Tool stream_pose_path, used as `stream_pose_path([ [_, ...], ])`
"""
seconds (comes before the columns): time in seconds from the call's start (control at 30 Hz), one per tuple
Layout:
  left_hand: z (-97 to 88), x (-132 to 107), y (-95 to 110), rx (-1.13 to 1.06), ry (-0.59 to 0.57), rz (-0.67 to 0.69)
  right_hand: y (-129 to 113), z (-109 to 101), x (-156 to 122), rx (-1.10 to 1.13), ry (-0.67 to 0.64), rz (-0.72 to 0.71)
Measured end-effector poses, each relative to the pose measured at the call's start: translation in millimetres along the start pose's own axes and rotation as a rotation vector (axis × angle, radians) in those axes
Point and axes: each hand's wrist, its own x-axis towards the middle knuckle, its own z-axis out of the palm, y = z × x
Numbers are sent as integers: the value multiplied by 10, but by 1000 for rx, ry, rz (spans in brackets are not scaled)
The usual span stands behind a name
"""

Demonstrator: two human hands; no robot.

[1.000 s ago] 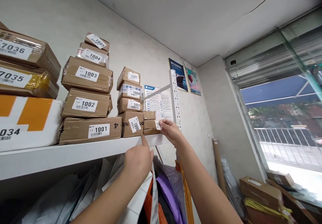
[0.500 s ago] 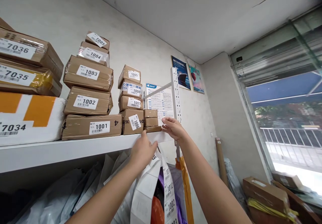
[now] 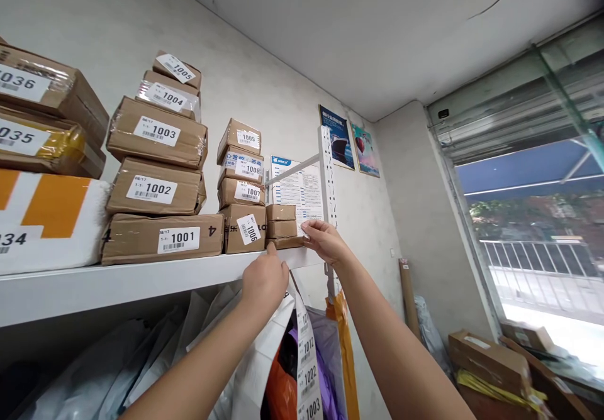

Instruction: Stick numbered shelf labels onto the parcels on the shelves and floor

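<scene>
My right hand (image 3: 325, 242) is closed, fingertips pressed together at the right end of a stack of small brown cardboard boxes (image 3: 282, 228). What is between those fingertips is too small to make out. Just below the shelf edge, my left hand (image 3: 265, 283) is closed on a long strip of numbered labels (image 3: 307, 370), which hangs down from it. Its index fingertip reaches up to the lowest small box. Left of that stack stands a parcel labelled 1006 (image 3: 245, 229), with parcels 1007, 1008 and 1009 (image 3: 240, 140) piled on it.
Stacked parcels labelled 1001 (image 3: 132, 237) to 1005 and a white foam box (image 3: 56, 215) line the white shelf (image 3: 117, 288). Bagged parcels (image 3: 117, 357) fill the space below. A perforated metal post (image 3: 326, 175) rises at the shelf's right end. Cartons (image 3: 491, 360) lie by the window.
The view has shifted slightly, with the shelf parcels sliding left. My right fingertips have come closer to the small boxes, and the label strip has swung left below my left hand.
</scene>
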Motion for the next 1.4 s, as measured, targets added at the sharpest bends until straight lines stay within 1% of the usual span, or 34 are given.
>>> stream_pose_path([
  [0.17,-46,28,-76,70,83,55,-66,-103,-170,-41,6,-58],
  [0.23,-75,82,-103,92,122,83,-40,-127,-221,-75,27,-111],
  [0.33,-106,155,-113,117,153,167,59,-118,-257,-158,80,-225],
  [0.43,-127,182,-94,125,143,201,178,-72,-264,-256,113,-323],
  [0.57,-141,183,-85,96,110,189,280,-4,-257,-389,146,-434],
  [0.77,-142,186,-101,100,119,191,330,55,-240,-532,216,-516],
  [0.9,-151,181,-93,92,99,189,328,21,-231,-724,202,-543],
  [0.97,-155,182,-93,87,96,187,303,-16,-224,-847,231,-551],
  [1.0,-157,184,-95,86,98,185,284,-37,-218,-914,267,-582],
  [1.03,-159,187,-98,86,99,183,262,-57,-212,-976,294,-641],
  [1.07,-161,190,-101,86,97,184,238,-74,-204,-1030,289,-727],
  [1.1,-164,192,-103,85,94,186,214,-90,-196,-1076,235,-825],
  [1.17,-172,195,-105,83,80,182,177,-111,-174,-1128,17,-994],
  [1.2,-176,194,-103,83,72,181,166,-118,-162,-1131,-90,-1045],
  [1.23,-179,192,-99,85,69,189,160,-125,-149,-1127,-164,-1072],
  [1.27,-180,188,-94,89,72,208,158,-131,-136,-1118,-200,-1082],
  [1.4,-167,168,-63,138,143,320,168,-164,-90,-1083,-221,-1070],
])
